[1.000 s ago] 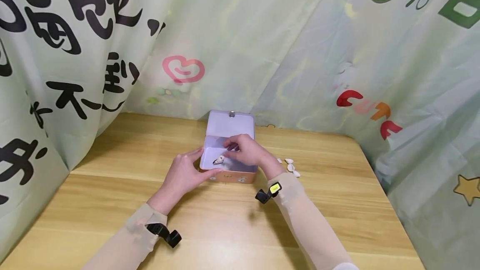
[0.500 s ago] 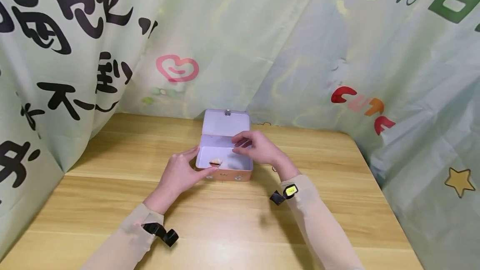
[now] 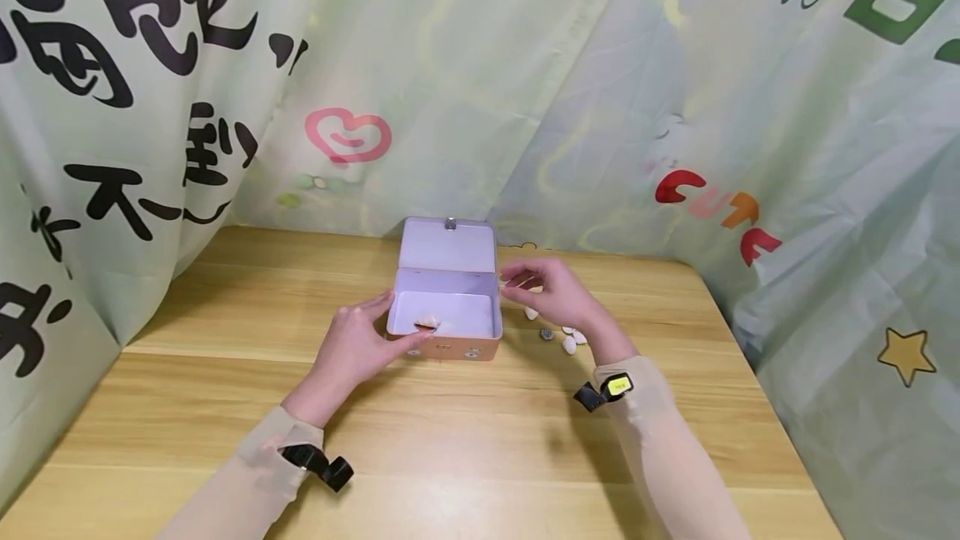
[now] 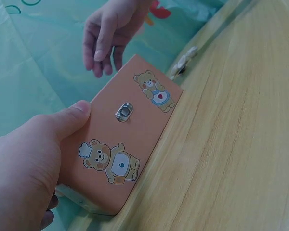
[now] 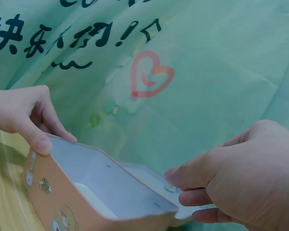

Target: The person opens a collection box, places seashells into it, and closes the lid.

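Observation:
A small orange tin box (image 4: 116, 91) with bear pictures and a metal clasp stands on the wooden table, its lilac lid (image 3: 448, 245) tipped back. My left hand (image 3: 360, 348) grips its left front corner, thumb on the front rim and fingers along the left side. Inside, near that thumb, lies a small pale shell (image 3: 427, 323) with a dark brown part. My right hand (image 3: 558, 294) hovers just past the tin's right edge, fingers loosely bent; nothing shows between them in the left wrist view. Beneath it on the table are several small white shells (image 3: 570, 345).
A dark grey piece (image 3: 547, 333) lies among the white shells. Behind the wooden table (image 3: 420, 448) hangs a pale green printed curtain (image 3: 450, 90), close behind the raised lid. It also hangs along both sides.
My right hand has moved from over the tin's inside to beyond its right edge. The shell in the tin has tipped over to lie flat. My left hand keeps its grip.

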The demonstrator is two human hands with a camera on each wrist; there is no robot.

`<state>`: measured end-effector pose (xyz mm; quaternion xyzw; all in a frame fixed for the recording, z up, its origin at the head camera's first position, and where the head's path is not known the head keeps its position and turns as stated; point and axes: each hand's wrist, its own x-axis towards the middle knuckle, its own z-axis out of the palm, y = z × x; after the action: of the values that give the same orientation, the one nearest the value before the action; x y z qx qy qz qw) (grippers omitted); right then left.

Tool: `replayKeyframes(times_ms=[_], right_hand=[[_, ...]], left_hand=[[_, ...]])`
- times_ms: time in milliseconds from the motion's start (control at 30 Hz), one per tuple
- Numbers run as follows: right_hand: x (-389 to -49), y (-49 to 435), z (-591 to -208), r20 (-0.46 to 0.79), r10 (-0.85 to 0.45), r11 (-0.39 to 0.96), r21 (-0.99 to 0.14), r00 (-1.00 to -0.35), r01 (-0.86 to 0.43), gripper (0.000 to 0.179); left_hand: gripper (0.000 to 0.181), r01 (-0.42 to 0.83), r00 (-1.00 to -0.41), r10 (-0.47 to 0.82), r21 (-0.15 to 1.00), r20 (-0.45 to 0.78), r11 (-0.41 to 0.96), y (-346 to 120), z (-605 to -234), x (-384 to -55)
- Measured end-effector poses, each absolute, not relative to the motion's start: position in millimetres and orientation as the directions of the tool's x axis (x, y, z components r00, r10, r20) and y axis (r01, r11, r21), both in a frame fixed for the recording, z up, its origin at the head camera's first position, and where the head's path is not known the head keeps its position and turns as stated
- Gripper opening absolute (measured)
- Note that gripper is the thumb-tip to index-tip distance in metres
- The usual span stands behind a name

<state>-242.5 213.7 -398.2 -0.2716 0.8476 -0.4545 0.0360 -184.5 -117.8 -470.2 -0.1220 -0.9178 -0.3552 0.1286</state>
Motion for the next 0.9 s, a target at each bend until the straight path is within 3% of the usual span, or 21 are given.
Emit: replayKeyframes(times_ms=[300, 600, 900], right_hand=[[-238.3, 241.8, -403.5, 0.178, -0.474, 0.491, -0.76, -0.863, -0.426, 0.028], [-240.3, 273.7, -421.7, 0.118, -0.381, 0.556, -0.764, -0.917, -0.329, 0.03], [-240.9, 295.4, -440.1, 0.103, -0.339, 0.603, -0.739, -0.935, -0.3, 0.029]], left_hand=[[0.103, 0.329, -0.932, 0.138, 0.617, 0.337, 0.715, -120.0, -470.1, -184.6], [0.094, 0.356, -0.921, 0.149, 0.617, 0.361, 0.702, -118.8, -470.2, -184.6], [0.098, 0.357, -0.919, 0.15, 0.606, 0.366, 0.711, -119.4, -468.3, -183.6]])
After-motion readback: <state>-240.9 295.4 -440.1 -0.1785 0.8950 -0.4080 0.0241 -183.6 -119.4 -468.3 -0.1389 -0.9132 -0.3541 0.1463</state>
